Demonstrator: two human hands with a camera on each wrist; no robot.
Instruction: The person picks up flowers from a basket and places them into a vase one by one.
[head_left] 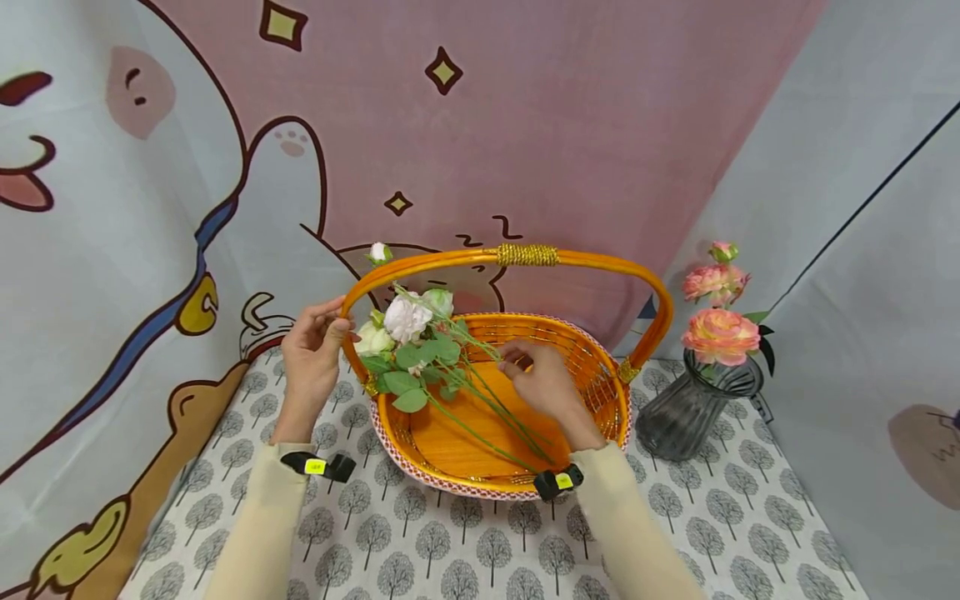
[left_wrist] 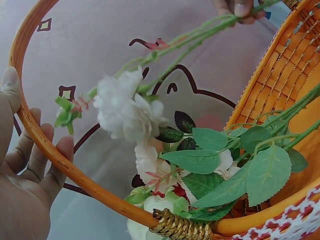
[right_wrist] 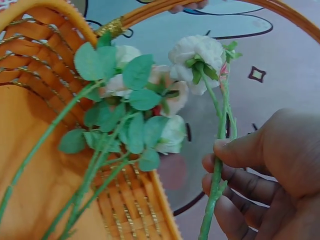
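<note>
An orange woven basket (head_left: pixel 450 437) with a tall arched handle (head_left: pixel 607 261) stands on the table. My left hand (head_left: pixel 311 354) holds the handle's left side, thumb in front and fingers behind. Above the basket, my right hand (head_left: pixel 546 382) pinches the green stem (right_wrist: pixel 218 172) of a white artificial flower (right_wrist: pixel 197 55) between thumb and fingers. The bloom of this flower leans left, near the handle, with a small bud beside it. Other pale artificial flowers (left_wrist: pixel 150 165) with green leaves (left_wrist: pixel 270 172) lie in the basket, blooms at its left end and stems toward the front right.
Right of the basket, a dark ribbed glass vase (head_left: pixel 675 421) holds peach-pink flowers (head_left: pixel 722 336). A tree-print cloth (head_left: pixel 367 542) covers the table. Behind it hangs a pink cartoon curtain (head_left: pixel 585 125), with a pale curtain (head_left: pixel 847 333) along the right side.
</note>
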